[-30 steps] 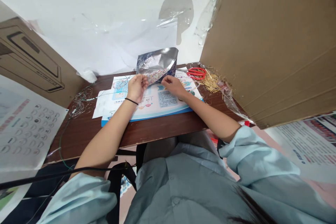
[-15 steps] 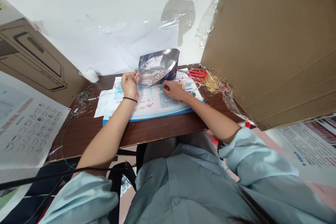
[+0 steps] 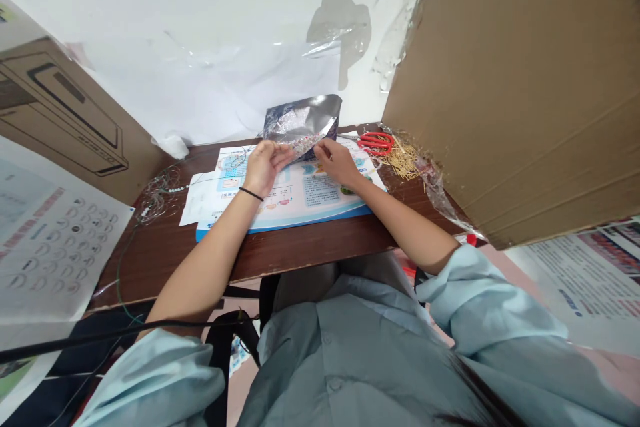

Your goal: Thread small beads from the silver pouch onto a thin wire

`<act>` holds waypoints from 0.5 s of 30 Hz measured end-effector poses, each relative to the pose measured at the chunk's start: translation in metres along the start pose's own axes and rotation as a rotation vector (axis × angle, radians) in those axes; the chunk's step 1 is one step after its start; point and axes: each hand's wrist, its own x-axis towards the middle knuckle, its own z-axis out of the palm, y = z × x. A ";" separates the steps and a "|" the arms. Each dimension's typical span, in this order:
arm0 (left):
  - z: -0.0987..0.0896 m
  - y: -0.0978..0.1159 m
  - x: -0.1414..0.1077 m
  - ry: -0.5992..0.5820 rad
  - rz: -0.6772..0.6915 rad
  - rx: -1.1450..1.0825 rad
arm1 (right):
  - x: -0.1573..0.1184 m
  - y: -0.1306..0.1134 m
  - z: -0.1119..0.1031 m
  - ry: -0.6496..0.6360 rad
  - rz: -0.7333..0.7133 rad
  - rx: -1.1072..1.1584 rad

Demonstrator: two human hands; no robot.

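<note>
A silver-lined bag of small pink and white beads stands open on the printed sheets. At its front left, my left hand has fingers closed near the bag's lower edge; whatever they pinch is too small to make out. My right hand is at the front right of the bag, thumb and forefinger drawn together, with anything between them too small to tell. A thin thread with a row of pale beads runs over the table left of the sheets.
Red-handled scissors lie behind my right hand, beside a heap of golden sticks. Crumpled clear plastic is at the right edge. Tangled thread lies at left. Cardboard stands on the right, a box on the left.
My left hand has moved right, from the bag's left side to its front. My right hand has shifted slightly right and up, closer to the beads.
</note>
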 end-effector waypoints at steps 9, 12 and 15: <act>0.004 -0.020 -0.012 -0.306 -0.180 0.141 | -0.008 -0.010 0.008 -0.112 -0.102 0.048; 0.003 -0.024 -0.011 -0.287 -0.176 0.178 | -0.009 -0.011 0.011 -0.093 -0.101 0.005; 0.003 -0.026 -0.011 -0.245 -0.116 0.312 | -0.011 -0.013 0.012 -0.086 -0.028 0.020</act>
